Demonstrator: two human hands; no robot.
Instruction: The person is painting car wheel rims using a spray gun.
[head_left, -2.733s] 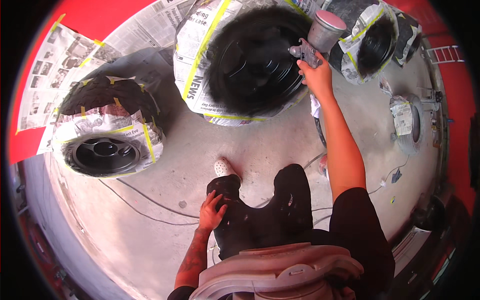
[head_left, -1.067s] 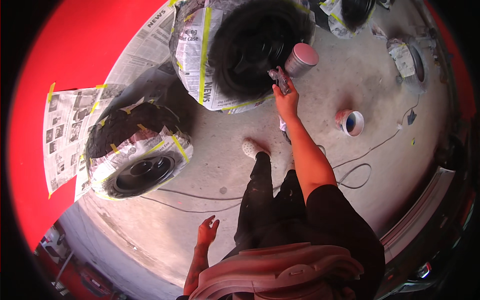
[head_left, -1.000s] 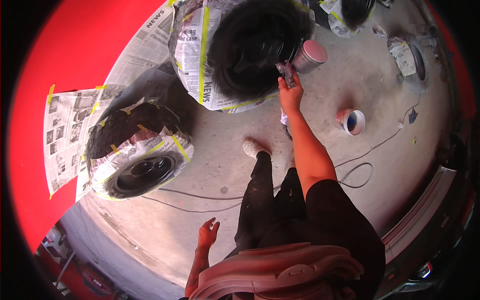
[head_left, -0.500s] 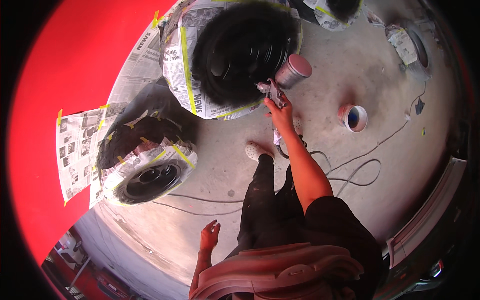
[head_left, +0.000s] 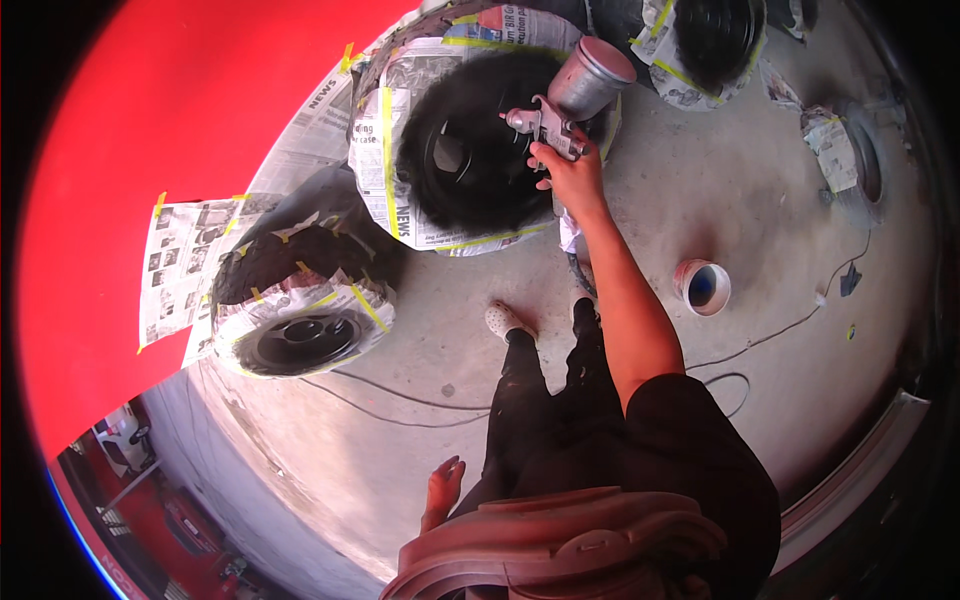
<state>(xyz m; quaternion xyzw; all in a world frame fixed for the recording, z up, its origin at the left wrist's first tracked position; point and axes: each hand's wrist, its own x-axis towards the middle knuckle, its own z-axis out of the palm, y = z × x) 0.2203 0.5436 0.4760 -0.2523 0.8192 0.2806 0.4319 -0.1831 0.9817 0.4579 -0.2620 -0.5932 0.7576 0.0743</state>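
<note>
My right hand (head_left: 578,185) is wrapped round the grip of a paint spray gun (head_left: 540,122). A round metal paint cup (head_left: 592,80) with a pinkish lid sits on the gun. The gun's nozzle points left, in front of a large black wheel (head_left: 465,190); the gun, cup and hand hide part of the wheel's right side. Newspaper (head_left: 375,165) stuck with yellow tape masks the tyre round it. Low by my left side, my left hand (head_left: 443,490) hangs with loosely bent fingers, partly apart, holding nothing visible.
Another newspaper-masked wheel (head_left: 305,345) is at left, under a red body panel (head_left: 90,250). Further masked wheels (head_left: 715,45) are at the far right. A paint-stained bucket (head_left: 703,287) stands on the concrete floor. Hoses (head_left: 420,405) run across the floor near my feet.
My right hand has raised the spray gun, and the gun now covers more of the large wheel. My left hand has drawn in closer to my body. The whole view has shifted slightly.
</note>
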